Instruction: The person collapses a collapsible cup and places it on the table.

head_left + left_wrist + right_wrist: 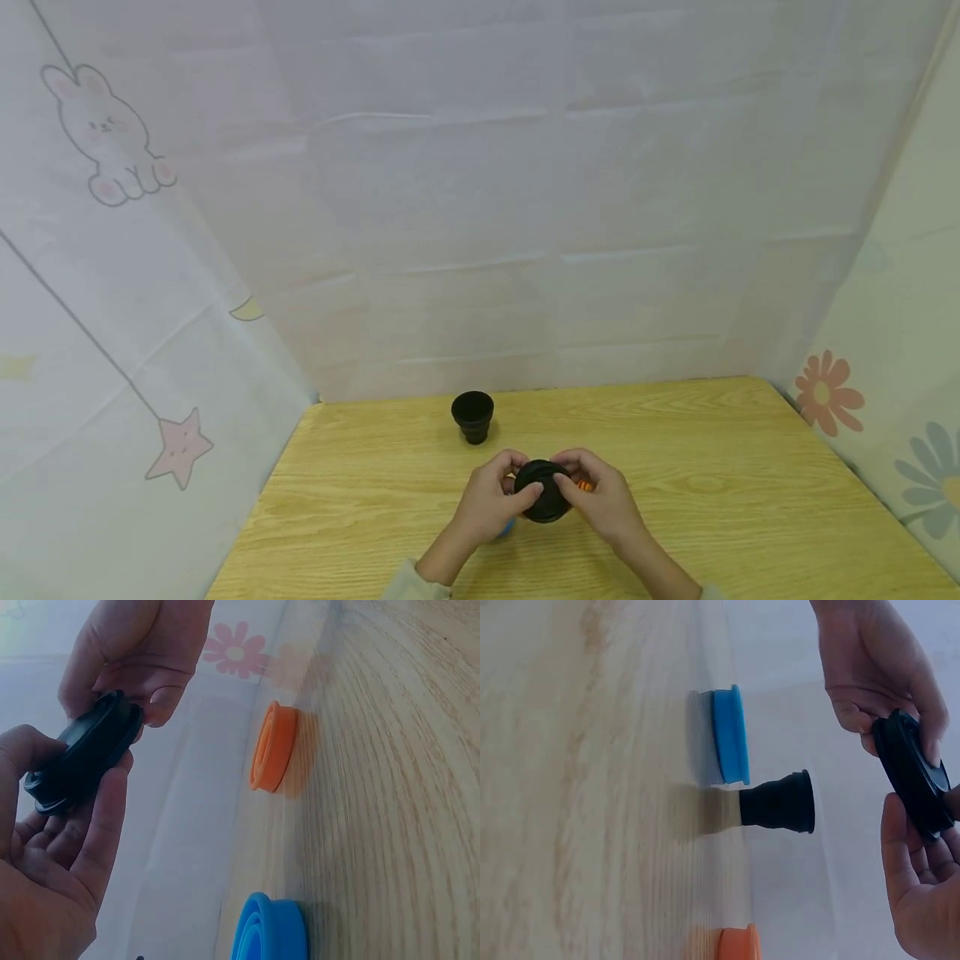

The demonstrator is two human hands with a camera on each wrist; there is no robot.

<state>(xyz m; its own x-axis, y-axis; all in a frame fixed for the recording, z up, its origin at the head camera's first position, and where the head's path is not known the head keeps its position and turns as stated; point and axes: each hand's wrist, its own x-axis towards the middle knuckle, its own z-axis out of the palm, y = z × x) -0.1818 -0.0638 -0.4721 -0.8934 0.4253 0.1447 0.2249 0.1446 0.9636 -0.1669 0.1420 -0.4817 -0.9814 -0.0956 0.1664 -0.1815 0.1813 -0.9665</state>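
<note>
Between both hands, above the table, is a flattened black collapsible cup, round with ridged rings. My left hand pinches its left side, thumb on the face and fingers behind. On the opposite side my right hand grips the edge the same way. The left wrist view shows the cup tilted, its rim between thumb and fingers. Below the hands lie a flattened blue collapsible cup and a flattened orange one, both on the table and mostly hidden by the hands in the head view.
An extended black collapsible cup stands upright on the wooden table, beyond the hands toward the back edge. Pale printed cloth hangs behind the table and along both sides.
</note>
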